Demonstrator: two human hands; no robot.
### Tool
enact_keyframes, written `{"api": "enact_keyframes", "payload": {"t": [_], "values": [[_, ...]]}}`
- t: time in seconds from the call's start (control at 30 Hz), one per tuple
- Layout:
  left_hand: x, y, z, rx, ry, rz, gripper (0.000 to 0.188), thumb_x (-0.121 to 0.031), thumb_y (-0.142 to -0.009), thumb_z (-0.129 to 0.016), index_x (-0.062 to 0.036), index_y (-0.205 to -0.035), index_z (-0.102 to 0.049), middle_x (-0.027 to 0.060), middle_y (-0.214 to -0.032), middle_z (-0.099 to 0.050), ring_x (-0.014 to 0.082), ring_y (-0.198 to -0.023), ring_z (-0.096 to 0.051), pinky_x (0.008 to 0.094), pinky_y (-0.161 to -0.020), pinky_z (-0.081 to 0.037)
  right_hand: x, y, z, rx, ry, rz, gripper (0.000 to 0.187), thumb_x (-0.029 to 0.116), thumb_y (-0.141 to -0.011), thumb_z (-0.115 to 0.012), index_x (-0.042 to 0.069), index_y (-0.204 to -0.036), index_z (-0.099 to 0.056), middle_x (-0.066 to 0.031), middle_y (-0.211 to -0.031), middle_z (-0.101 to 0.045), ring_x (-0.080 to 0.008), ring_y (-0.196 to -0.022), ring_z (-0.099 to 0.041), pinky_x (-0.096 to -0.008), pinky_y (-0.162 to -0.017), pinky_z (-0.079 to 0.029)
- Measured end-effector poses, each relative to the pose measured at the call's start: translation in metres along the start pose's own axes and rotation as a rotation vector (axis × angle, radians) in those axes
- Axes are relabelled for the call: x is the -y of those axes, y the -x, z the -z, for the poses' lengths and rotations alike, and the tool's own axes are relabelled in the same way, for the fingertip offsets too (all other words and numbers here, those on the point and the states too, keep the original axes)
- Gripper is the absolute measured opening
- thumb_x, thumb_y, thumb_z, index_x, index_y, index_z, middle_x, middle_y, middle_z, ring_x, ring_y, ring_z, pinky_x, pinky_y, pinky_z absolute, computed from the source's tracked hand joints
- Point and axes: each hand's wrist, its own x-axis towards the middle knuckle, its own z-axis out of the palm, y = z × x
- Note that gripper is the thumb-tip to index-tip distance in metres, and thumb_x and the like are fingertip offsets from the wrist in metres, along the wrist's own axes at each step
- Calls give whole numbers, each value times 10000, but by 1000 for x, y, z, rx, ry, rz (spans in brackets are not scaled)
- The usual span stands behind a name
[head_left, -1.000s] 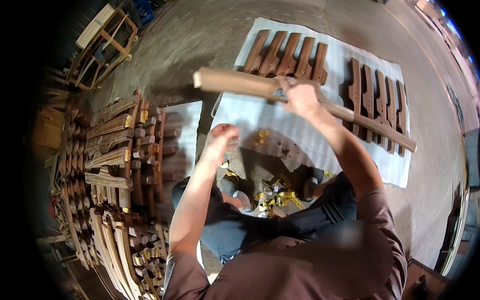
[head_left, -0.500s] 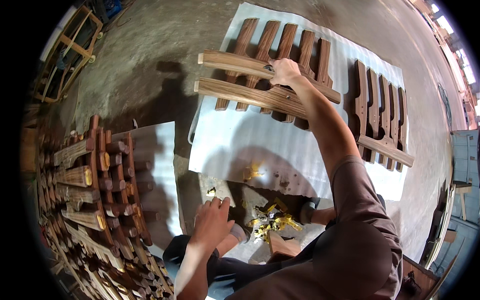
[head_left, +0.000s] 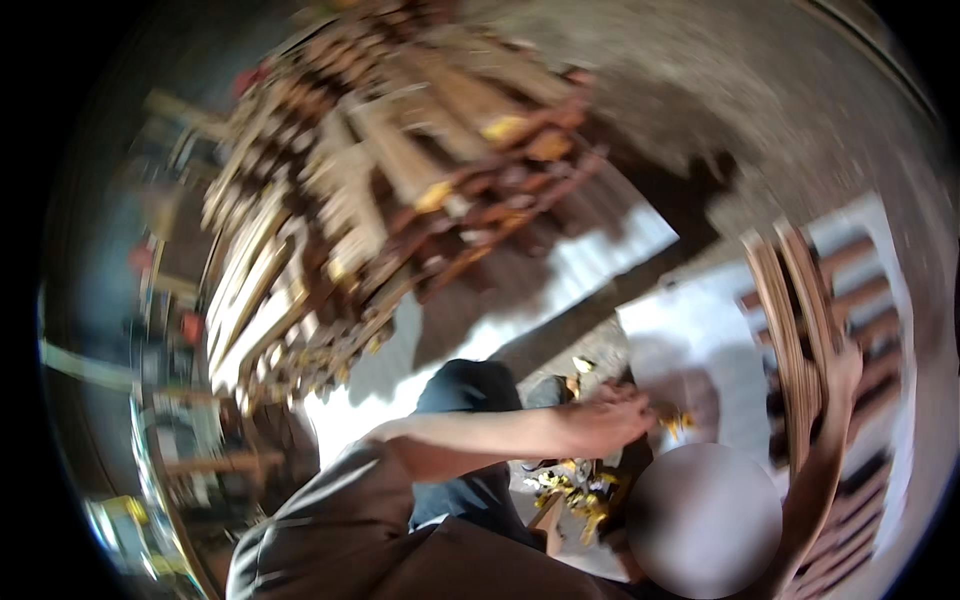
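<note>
The view is smeared by motion. At the right, my right hand (head_left: 846, 372) is closed on the farther of two long striped wooden pieces (head_left: 812, 300), which lie side by side. Beneath them, several darker wooden pieces (head_left: 862, 292) lie crosswise in a row on a pale sheet (head_left: 700, 335). My left hand (head_left: 612, 420) is held in front of my body, over the sheet's near edge and yellow scraps. Its fingers look bent but blurred, so I cannot tell whether it holds anything.
A big stack of wooden parts (head_left: 400, 170), some with yellow ends, fills the upper left. Another pale sheet (head_left: 560, 290) lies beside it. Yellow and dark scraps (head_left: 580, 490) litter the floor near my feet. More slatted wooden pieces (head_left: 845, 535) lie at the lower right.
My view has swung left, so the stack now fills the upper left and the sheet with the wooden pieces sits at the right. My right hand stays at the farther long piece.
</note>
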Motion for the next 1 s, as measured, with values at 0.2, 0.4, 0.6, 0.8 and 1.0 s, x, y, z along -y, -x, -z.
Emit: {"api": "enact_keyframes", "payload": {"t": [0.2, 0.4, 0.6, 0.8, 1.0], "values": [[7, 17, 48, -237, 374, 342, 467, -256, -775, -742, -66, -1171, -583, 162, -1194, -589, 324, -808, -695, 429, -706, -604, 72, 89, 11, 228, 69, 57, 233, 234, -914, -620, 2, -911, -631, -230, -772, -646, -391, -758, -663, -451, -672, -502], [107, 112, 111, -1183, 146, 970, 450, -228, -745, -747, -11, -1110, -595, 194, -1074, -625, 358, -995, -612, 433, -862, -522, 78, 209, 33, 342, -55, 240, 225, 207, -885, -667, -3, -961, -640, -215, -733, -621, -367, -690, -641, -411, -648, -489], [237, 223, 112, -744, 182, 1672, 933, -579, -715, -780, 37, -1307, -405, 258, -1271, -489, 395, -1154, -557, 457, -927, -523, 160, 284, 56, 481, -434, -42, 185, 164, -920, -637, -11, -976, -661, -22, -622, -538, -76, -541, -485, -266, -512, -417], [286, 244, 94, -635, 517, 1769, 598, -268, -697, -797, 48, -1154, -575, 181, -1181, -598, 332, -1044, -624, 401, -888, -528, 182, 312, 31, 422, -546, 31, 137, 140, -938, -626, 13, -960, -671, 51, -618, -501, -34, -506, -451, -224, -458, -369], [283, 289, 95, -1533, 1560, 1301, 228, -102, -761, -683, 40, -938, -661, 159, -909, -669, 296, -785, -649, 430, -748, -545, 182, 335, 25, 438, -806, -140, 180, 192, -969, -610, 17, -962, -651, 42, -613, -468, -51, -498, -436, -231, -447, -349]]}}
